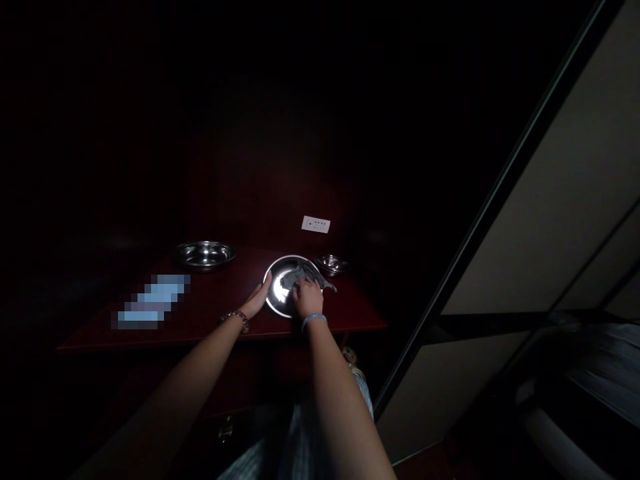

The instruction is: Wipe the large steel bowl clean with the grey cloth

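Note:
A shiny round metal plate (pixel 281 303) is tilted up above the dark red table near its front edge. My left hand (pixel 257 299) grips the plate's left rim, thumb toward the inner face and the other fingers mostly hidden behind. Against the plate's inner face my right hand (pixel 309 298) presses a grey cloth (pixel 299 272), its fingers closed on the fabric. One loose end of the cloth hangs over the right rim.
A wide metal dish (pixel 205 255) stands at the back left of the red table (pixel 215 300). Smaller metal bowls (pixel 332 265) sit behind the plate to the right. A blurred-out bluish object (pixel 153 303) lies left. A white power socket (pixel 316 225) is on the back wall.

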Demonstrator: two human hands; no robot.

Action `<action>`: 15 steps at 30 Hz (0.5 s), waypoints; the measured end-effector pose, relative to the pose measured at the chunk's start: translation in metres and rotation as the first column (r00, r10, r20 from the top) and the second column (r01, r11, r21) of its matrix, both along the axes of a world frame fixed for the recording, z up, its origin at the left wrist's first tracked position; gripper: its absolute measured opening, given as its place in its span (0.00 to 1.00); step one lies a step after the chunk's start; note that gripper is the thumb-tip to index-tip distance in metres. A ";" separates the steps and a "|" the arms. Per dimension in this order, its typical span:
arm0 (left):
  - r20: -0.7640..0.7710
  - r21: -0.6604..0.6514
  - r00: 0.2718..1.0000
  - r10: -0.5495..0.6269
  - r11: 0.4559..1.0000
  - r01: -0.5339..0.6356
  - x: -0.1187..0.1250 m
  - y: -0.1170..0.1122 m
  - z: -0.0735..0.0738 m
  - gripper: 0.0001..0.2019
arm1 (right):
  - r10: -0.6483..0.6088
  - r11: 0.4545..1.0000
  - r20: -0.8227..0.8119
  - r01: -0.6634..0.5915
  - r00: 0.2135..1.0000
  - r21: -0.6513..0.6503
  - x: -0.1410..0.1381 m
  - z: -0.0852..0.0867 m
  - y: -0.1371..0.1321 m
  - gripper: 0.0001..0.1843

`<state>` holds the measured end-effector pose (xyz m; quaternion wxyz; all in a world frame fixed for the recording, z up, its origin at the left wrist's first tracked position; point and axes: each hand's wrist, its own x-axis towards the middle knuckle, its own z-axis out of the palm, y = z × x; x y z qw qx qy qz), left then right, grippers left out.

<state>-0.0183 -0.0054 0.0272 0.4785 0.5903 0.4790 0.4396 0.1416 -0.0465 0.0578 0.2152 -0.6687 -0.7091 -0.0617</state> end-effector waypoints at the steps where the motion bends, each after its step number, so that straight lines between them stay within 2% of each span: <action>1: 0.004 -0.002 1.000 0.001 1.000 -0.001 0.000 0.001 -0.001 0.47 | 0.019 1.000 -0.018 -0.019 1.000 -0.009 0.004 0.000 0.001 0.15; 6: 0.008 -0.033 0.999 0.047 0.998 -0.047 0.001 0.005 -0.003 0.45 | 0.105 0.994 -0.058 -0.107 0.993 -0.028 0.013 -0.002 0.000 0.11; 9: 0.035 -0.016 0.999 0.017 1.000 -0.016 0.002 0.008 -0.005 0.45 | 0.136 0.990 -0.001 -0.136 0.991 -0.030 0.011 -0.002 -0.002 0.11; 15: 0.008 -0.014 1.000 0.027 1.000 -0.027 0.002 0.008 -0.006 0.45 | 0.123 0.992 0.099 -0.118 0.987 -0.053 -0.005 0.000 -0.007 0.14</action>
